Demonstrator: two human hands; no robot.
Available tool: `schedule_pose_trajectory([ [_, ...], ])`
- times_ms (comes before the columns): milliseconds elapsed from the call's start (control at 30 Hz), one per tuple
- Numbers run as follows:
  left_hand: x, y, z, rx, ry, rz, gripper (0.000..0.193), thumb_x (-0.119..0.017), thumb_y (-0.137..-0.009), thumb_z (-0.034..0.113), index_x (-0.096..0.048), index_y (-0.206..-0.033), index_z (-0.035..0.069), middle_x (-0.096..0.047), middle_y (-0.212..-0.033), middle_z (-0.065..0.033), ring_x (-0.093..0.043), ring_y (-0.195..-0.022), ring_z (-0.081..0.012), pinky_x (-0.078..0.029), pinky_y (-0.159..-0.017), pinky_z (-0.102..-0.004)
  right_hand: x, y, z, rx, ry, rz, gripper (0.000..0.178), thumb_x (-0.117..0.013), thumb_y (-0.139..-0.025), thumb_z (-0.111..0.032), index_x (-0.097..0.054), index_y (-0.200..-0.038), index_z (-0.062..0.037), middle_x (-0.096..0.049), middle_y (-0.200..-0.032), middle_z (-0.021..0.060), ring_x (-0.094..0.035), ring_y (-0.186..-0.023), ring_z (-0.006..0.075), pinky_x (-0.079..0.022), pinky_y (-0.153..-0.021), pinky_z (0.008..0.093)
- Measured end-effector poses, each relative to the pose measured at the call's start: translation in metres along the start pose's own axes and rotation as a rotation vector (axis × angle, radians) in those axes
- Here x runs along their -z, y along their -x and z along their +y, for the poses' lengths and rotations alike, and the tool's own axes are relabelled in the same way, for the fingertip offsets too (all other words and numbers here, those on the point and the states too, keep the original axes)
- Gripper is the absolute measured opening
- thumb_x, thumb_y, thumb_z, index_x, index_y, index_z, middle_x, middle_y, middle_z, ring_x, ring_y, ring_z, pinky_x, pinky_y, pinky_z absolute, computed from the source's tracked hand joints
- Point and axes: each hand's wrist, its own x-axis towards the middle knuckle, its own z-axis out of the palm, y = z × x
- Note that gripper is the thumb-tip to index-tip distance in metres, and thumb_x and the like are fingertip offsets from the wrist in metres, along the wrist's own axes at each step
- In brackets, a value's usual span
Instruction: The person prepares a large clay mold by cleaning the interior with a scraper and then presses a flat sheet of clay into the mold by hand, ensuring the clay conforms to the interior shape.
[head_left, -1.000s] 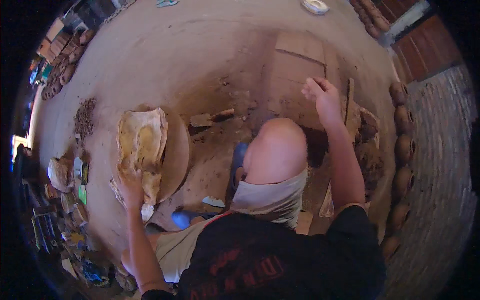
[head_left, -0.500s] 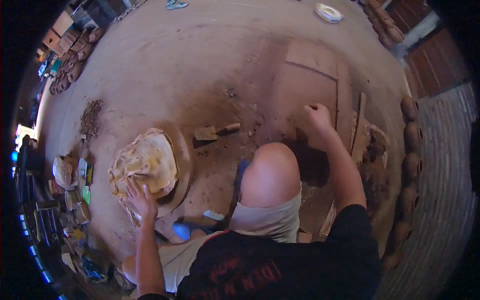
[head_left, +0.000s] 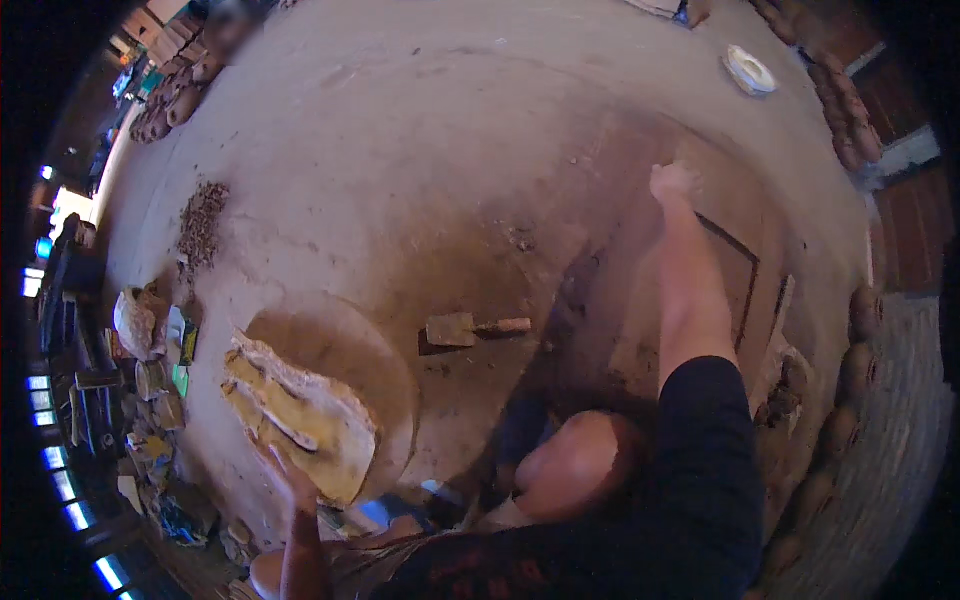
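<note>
My left hand (head_left: 288, 478) grips the near edge of a cream, rough-edged shell-like piece (head_left: 335, 415) with a long groove inside, probably a plaster mould. The piece is tilted, resting at the near left of a flat round disc (head_left: 395, 385) on the floor. My right arm reaches far forward, and my right hand (head_left: 677, 182) is closed over a flat, brown earthen slab (head_left: 725, 190) with a dark edge line. What the right fingers hold, if anything, is hidden. A trowel (head_left: 452, 329) with a wooden handle lies between the disc and the slab.
A heap of brown crumbs (head_left: 203, 225) lies on the floor at left, above a clutter of blocks and tools (head_left: 150, 400). Clay pots (head_left: 862, 365) line the right side. A white ring-shaped object (head_left: 750, 70) lies far right. My bent knee (head_left: 580, 462) is close in front.
My right hand has moved forward over the slab. The cream piece has tilted and shifted toward me on the disc, with my left hand at its near edge. My view has shifted.
</note>
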Motion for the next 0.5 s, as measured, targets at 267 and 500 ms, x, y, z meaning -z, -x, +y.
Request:
schedule_pose_trajectory([
  [267,0.014,-0.011,-0.012,-0.153,-0.3,-0.098,0.071,-0.036,-0.116,0.046,-0.029,-0.168,-0.002,-0.029,-0.172,-0.0285,-0.028,-0.159,-0.0451,-0.022,-0.131,-0.0543,-0.029,-0.067,-0.023,-0.245,0.096,-0.011,0.095,-0.056,-0.103,-0.058,-0.02,-0.171,-0.0013,-0.012,-0.177,0.0316,-0.009,-0.164,0.051,-0.012,-0.13,0.0664],
  [500,0.017,-0.021,-0.006,-0.195,-0.392,-0.15,0.069,-0.036,-0.116,0.045,-0.031,-0.167,-0.002,-0.032,-0.17,-0.0296,-0.03,-0.157,-0.0466,-0.023,-0.13,-0.056,-0.052,-0.06,-0.036,-0.298,0.14,-0.057,0.088,-0.049,-0.106,-0.059,-0.024,-0.171,-0.0052,-0.019,-0.176,0.0312,-0.016,-0.162,0.0549,-0.017,-0.126,0.069],
])
